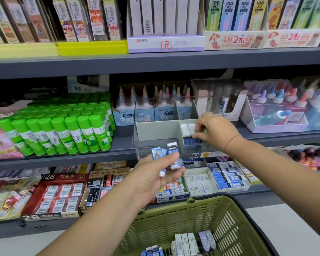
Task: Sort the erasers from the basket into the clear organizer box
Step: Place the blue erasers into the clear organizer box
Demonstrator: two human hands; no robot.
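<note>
Stationery shop, stocked shelves (155, 63), glue sticks (63, 130), handwritten price labels (165, 44)

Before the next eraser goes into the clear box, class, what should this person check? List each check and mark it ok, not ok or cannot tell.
1. The left hand grips its spare erasers securely: ok, thumb and fingers curl round them.
2. The right hand is at the clear organizer box: ok, its fingers reach into the front right compartment.
3. The stored erasers sit side by side there: ok.
4. The right hand has released its eraser: cannot tell, the fingers hide it.
5. The basket holds loose erasers to sort: ok, several lie inside.
</note>
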